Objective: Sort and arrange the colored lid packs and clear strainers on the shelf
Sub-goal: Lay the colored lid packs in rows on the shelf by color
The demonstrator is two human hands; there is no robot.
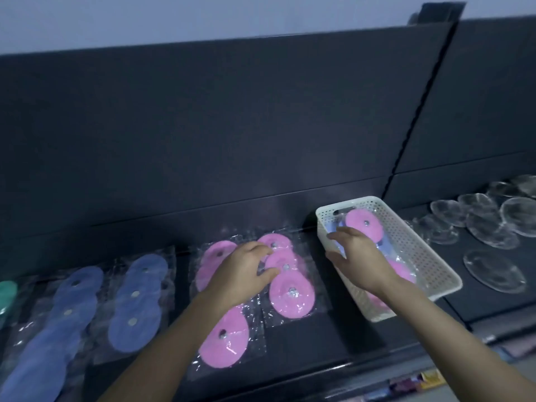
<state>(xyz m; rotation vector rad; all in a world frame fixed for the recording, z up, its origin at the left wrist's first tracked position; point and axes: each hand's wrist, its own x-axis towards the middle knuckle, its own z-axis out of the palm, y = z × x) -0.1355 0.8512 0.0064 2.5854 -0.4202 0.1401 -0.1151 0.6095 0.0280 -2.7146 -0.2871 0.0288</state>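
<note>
Two clear packs of pink lids (291, 294) lie side by side on the dark shelf (327, 338). My left hand (243, 274) rests on them, its fingers spread over the right pack's upper lids. To their left lie two packs of blue lids (135, 303) and, at the frame's edge, a green pack (6, 291). A white perforated basket (406, 242) stands right of the pink packs with more pink lid packs (361, 224) inside. My right hand (358, 258) reaches into the basket, fingers curled over a pack; a firm hold is not plain. Clear strainers (493, 271) lie on the shelf's right part.
A dark back panel (203, 126) rises behind the shelf. A slotted upright (417, 111) divides it from the right bay. Coloured goods (429, 381) show on a lower level under the front edge at bottom right.
</note>
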